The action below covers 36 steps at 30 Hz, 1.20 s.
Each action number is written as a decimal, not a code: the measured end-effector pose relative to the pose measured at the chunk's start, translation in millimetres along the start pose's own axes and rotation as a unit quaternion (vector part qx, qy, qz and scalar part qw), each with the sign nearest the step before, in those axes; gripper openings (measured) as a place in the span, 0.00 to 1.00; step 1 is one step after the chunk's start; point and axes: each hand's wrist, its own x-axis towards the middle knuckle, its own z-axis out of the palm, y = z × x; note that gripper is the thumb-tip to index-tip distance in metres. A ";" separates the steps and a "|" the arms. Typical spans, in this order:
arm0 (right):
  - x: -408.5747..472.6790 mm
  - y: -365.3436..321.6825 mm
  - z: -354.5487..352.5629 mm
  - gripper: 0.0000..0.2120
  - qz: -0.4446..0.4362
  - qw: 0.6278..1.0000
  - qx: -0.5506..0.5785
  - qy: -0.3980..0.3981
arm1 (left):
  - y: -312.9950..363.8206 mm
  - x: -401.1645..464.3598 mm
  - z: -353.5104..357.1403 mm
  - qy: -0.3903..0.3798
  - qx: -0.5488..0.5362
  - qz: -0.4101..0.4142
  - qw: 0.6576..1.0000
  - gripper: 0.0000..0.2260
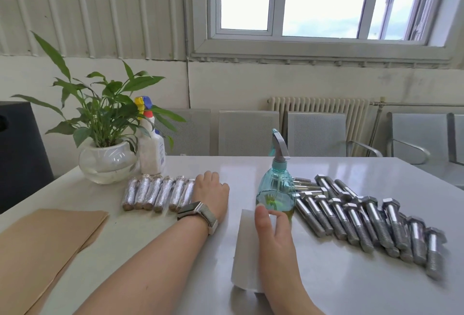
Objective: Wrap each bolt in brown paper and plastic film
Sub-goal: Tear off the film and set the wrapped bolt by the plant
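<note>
A white table [351,289] is seen from above, with a window and a row of grey chairs behind it.

Wrapped bolts [157,193]: a row of film-covered bundles is laid side by side at the far left-centre of the table, ends pointing toward the viewer. The left hand [212,190] is laid against the right end of this row, fingers bent down over the far side of the last bundle; whether that bundle is gripped or only touched cannot be told. A watch [198,214] is worn on the left wrist.

Bare bolts [364,221]: a loose group of unwrapped steel hex bolts is spread over the right half of the table, some overlapping, heads mostly toward the far side.

Brown paper [42,247]: a stack of sheets is placed at the near left corner, well apart from the bare bolts.

A pale sheet [244,252] lies flat at near centre. The right hand [272,232] is held over its right part with fingers extended and relaxed, nothing being held; contact with the sheet cannot be confirmed.

A teal spray bottle [276,189] stands upright just beyond the right hand, between the two bolt groups. A potted plant [105,139] and a white spray bottle [150,149] stand at the far left edge
</note>
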 end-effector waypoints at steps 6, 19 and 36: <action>-0.1 1.7 -0.1 0.27 -0.010 1.000 0.007 -0.001 | -6.5 -6.7 -6.0 -0.007 -0.046 -0.015 0.999 0.16; -11.0 -8.2 -5.3 0.26 -0.083 0.996 0.013 -0.031 | -14.3 -146.1 -78.7 -0.037 -0.541 -0.039 0.840 0.09; -11.7 -3.6 -1.3 0.28 -0.113 0.992 -0.003 -0.050 | -18.3 -168.7 -73.4 -0.006 -0.489 -0.017 0.872 0.08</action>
